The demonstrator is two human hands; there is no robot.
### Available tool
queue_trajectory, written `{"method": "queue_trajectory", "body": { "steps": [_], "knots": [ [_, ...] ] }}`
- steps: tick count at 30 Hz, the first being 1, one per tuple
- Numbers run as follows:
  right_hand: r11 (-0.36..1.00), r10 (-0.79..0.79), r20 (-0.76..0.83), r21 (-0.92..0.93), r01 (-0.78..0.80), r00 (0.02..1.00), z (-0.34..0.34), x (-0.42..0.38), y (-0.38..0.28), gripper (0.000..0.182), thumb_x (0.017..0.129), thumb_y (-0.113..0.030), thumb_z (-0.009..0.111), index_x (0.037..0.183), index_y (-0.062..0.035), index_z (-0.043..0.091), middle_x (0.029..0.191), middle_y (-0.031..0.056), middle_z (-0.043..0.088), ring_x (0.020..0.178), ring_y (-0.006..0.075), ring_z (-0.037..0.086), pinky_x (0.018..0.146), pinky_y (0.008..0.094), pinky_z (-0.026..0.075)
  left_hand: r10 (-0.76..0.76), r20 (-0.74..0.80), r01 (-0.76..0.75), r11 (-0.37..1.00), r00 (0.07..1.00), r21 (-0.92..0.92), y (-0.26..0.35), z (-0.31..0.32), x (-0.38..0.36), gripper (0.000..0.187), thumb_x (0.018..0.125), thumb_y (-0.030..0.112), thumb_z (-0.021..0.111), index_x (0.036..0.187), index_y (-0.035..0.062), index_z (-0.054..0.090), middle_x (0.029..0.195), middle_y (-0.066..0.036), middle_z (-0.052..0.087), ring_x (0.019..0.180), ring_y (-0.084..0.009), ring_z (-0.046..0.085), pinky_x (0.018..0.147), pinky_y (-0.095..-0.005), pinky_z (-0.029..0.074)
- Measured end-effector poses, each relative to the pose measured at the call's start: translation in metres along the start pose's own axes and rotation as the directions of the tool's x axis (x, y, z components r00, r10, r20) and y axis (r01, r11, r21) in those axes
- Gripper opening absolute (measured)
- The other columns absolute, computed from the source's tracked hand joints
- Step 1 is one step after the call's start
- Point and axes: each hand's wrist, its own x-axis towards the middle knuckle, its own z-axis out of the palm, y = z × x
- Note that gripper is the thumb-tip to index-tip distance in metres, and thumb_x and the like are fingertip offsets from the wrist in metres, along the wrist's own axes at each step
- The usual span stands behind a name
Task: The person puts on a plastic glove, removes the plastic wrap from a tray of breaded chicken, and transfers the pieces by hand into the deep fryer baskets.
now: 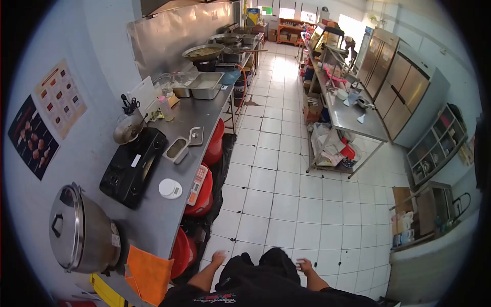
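Low in the view, my left hand (218, 257) hangs beside my dark clothes with nothing visible in it, its fingers small and blurred. My right hand (304, 265) hangs on the other side, fingers apart and holding nothing. Neither hand touches the steel counter (148, 225) on the left. On that counter are a large lidded pot (92, 230), a black gas stove (134, 166), a round white scale (170, 189), a small steel pan (177, 150) and an orange cloth (148, 273) hanging at the near edge.
Red buckets (215, 143) stand under the left counter. A white tiled floor (276, 153) runs between it and a steel table (353, 115) on the right. Steel refrigerators (401, 87) and a dish rack (437, 143) line the right wall. A person (350, 45) is at the far right.
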Motion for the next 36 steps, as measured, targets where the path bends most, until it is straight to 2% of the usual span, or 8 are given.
{"method": "queue_trajectory", "body": {
  "steps": [3, 8, 17, 18, 19, 27, 31, 36],
  "knots": [
    [0.695, -0.449, 0.16, -0.556, 0.456, 0.879, -0.024, 0.03, 0.056, 0.037, 0.076, -0.01, 0.066, 0.113, -0.0067, 0.06, 0.108, 0.0117, 0.065, 0.099, 0.023, 0.061, 0.089, 0.0369, 0.046, -0.007, 0.156, 0.01, 1.0, 0.988, -0.018, 0.154, 0.073, 0.116, 0.029, 0.087, 0.007, 0.047, 0.115, 0.0103, 0.056, 0.089, -0.009, 0.065, 0.07, -0.0134, 0.061, 0.056, -0.0265, 0.048],
    [0.931, 0.007, -0.046, -0.363, -0.023, 0.999, -0.026, 0.095, -0.025, 0.033, 0.083, -0.018, 0.055, 0.113, -0.0059, 0.059, 0.108, 0.0118, 0.065, 0.102, 0.0256, 0.06, 0.09, 0.0383, 0.046, 0.177, 0.223, -0.185, 0.983, 0.959, 0.017, 0.285, 0.156, 0.27, 0.029, 0.088, 0.008, 0.047, 0.116, 0.0084, 0.055, 0.097, -0.01, 0.064, 0.079, -0.0132, 0.06, 0.063, -0.026, 0.049],
    [0.873, -0.349, 0.134, -0.313, 0.374, 0.927, -0.039, 0.432, -0.194, 0.042, 0.094, -0.033, 0.034, 0.114, -0.0043, 0.058, 0.108, 0.012, 0.065, 0.107, 0.0304, 0.057, 0.092, 0.0408, 0.044, -0.124, -0.343, 0.179, 0.975, 0.931, 0.131, 0.251, 0.148, 0.376, 0.032, 0.084, -0.001, 0.044, 0.113, 0.0061, 0.056, 0.081, -0.009, 0.065, 0.063, -0.0174, 0.061, 0.054, -0.0307, 0.05],
    [0.395, -0.302, 0.347, -0.802, 0.448, 0.888, -0.044, 0.45, -0.284, 0.038, 0.095, -0.028, 0.033, 0.106, -0.0026, 0.059, 0.095, 0.0144, 0.067, 0.091, 0.0309, 0.064, 0.08, 0.0443, 0.05, -0.155, -0.366, 0.186, 0.981, 0.918, 0.053, 0.257, 0.146, 0.377, 0.032, 0.084, 0.0, 0.044, 0.114, 0.0066, 0.056, 0.084, -0.01, 0.065, 0.066, -0.018, 0.062, 0.056, -0.0318, 0.051],
    [0.978, -0.055, 0.127, -0.194, 0.079, 0.99, -0.033, 0.457, -0.36, 0.031, 0.094, -0.022, 0.038, 0.098, -0.0018, 0.061, 0.086, 0.0135, 0.067, 0.072, 0.0241, 0.065, 0.06, 0.0391, 0.052, -0.193, -0.383, 0.196, 0.98, 0.903, -0.032, 0.257, 0.152, 0.379, 0.033, 0.084, 0.001, 0.044, 0.115, 0.0071, 0.056, 0.087, -0.01, 0.065, 0.069, -0.0186, 0.063, 0.059, -0.033, 0.051],
    [0.864, -0.491, 0.227, 0.007, 0.503, 0.841, -0.001, 0.64, -0.782, 0.016, 0.09, -0.013, 0.058, 0.101, -0.0021, 0.056, 0.085, 0.0107, 0.066, 0.071, 0.0178, 0.064, 0.062, 0.0272, 0.053, -0.666, -0.225, 0.528, 0.718, 0.711, -0.453, 0.326, 0.177, 0.496, 0.029, 0.09, 0.013, 0.044, 0.116, 0.0146, 0.054, 0.103, -0.009, 0.062, 0.094, -0.0215, 0.059, 0.08, -0.0405, 0.047],
    [0.872, -0.449, 0.132, -0.149, 0.466, 0.883, 0.022, 0.662, -0.838, 0.01, 0.084, -0.009, 0.066, 0.088, -0.0052, 0.058, 0.078, 0.0076, 0.067, 0.068, 0.0157, 0.062, 0.064, 0.0258, 0.05, -0.614, -0.174, 0.387, 0.667, 0.77, -0.637, 0.376, 0.181, 0.658, 0.027, 0.091, 0.021, 0.045, 0.116, 0.0144, 0.055, 0.099, -0.009, 0.063, 0.082, -0.0222, 0.061, 0.071, -0.0371, 0.05],
    [0.914, -0.405, -0.051, -0.06, 0.402, 0.913, 0.002, 0.726, -0.737, 0.015, 0.081, -0.016, 0.069, 0.077, -0.0058, 0.059, 0.066, 0.0039, 0.062, 0.06, 0.0117, 0.057, 0.056, 0.0282, 0.046, -0.321, -0.129, 0.304, 0.943, 0.938, -0.138, 0.617, 0.268, 0.871, 0.026, 0.092, 0.02, 0.044, 0.113, 0.0129, 0.056, 0.093, -0.008, 0.064, 0.074, -0.0152, 0.06, 0.063, -0.0306, 0.05]
  ]
}}
